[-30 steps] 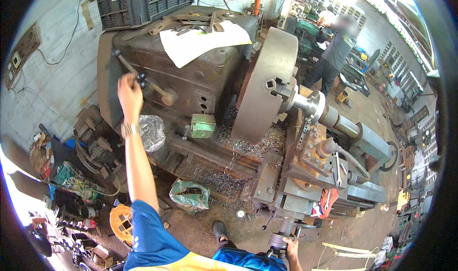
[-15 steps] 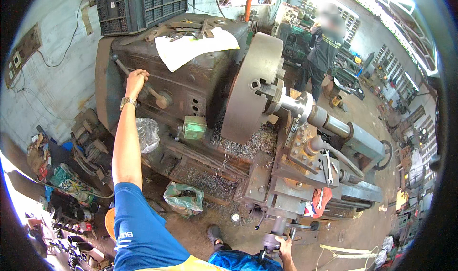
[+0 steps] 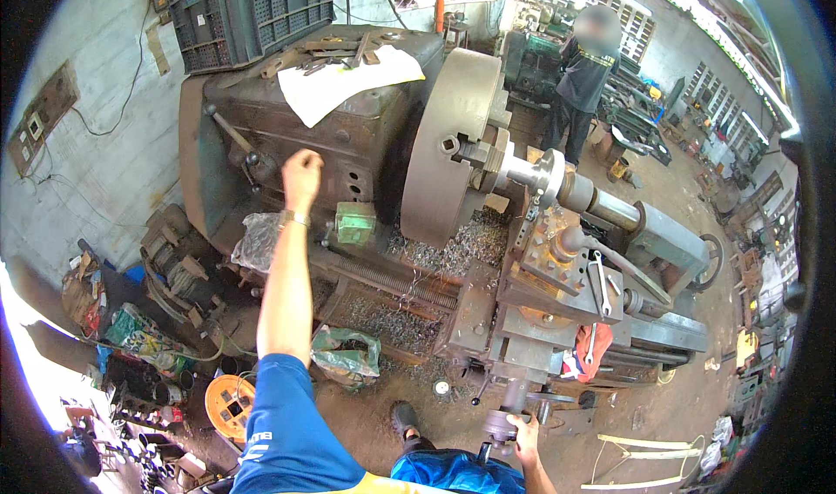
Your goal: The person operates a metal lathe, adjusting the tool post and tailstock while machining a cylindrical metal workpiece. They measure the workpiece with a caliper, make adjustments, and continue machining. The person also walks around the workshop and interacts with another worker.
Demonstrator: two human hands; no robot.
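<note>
A large metal lathe fills the middle, its chuck (image 3: 453, 150) clamped on a shiny stepped shaft (image 3: 531, 174). My left hand (image 3: 302, 181) is closed in front of the headstock (image 3: 348, 120); whatever is inside its fingers is hidden. Left of this hand, a long lever (image 3: 231, 130) with ball ends slants across the headstock. A small green box (image 3: 354, 222) sits just below and right of the hand. Low in the view, my right hand (image 3: 526, 437) is wrapped on the rim of a dark handwheel (image 3: 501, 426) at the front of the carriage.
Metal chips (image 3: 461, 246) lie under the chuck. Wrenches (image 3: 599, 285) and a red cloth (image 3: 595, 355) rest on the carriage. A black crate (image 3: 252, 15) and white paper (image 3: 348, 83) lie atop the headstock. A co-worker (image 3: 582, 80) stands beyond. Bags and an orange disc (image 3: 231, 407) are on the floor.
My left hand has let go of the long lever and moved right, over where a round knob showed. My right hand stays on the handwheel. The view has shifted slightly.
</note>
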